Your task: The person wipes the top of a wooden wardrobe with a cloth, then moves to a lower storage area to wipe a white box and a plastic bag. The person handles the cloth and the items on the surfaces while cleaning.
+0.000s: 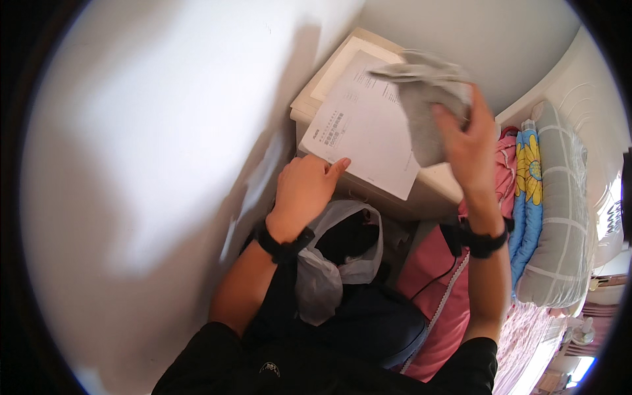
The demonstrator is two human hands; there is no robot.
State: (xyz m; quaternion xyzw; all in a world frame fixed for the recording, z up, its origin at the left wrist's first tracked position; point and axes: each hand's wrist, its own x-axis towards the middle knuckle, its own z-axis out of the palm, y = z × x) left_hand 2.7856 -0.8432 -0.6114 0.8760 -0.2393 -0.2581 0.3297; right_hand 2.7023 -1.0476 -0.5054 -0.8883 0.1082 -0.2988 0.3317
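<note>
My right hand (466,141) is raised over the right side of a pale cabinet (317,84), its fingers and thumb closed on a folded grey cloth (424,108). One end of the cloth sticks out to the left above printed paper sheets (368,122). The sheets lie flat on the cabinet top, their near edge reaching past the front. At their near left edge is my left hand (306,187), thumb pointing right along the paper and the other fingers curled, partly hidden. Both wrists wear dark bands.
A white plastic bag (320,283) with something black inside sits before the cabinet, near my legs. A wall (145,184) rises at left. On the right are pink bedding (428,283), a blue folded quilt (526,178) with a yellow flower and a grey checked pillow (556,217).
</note>
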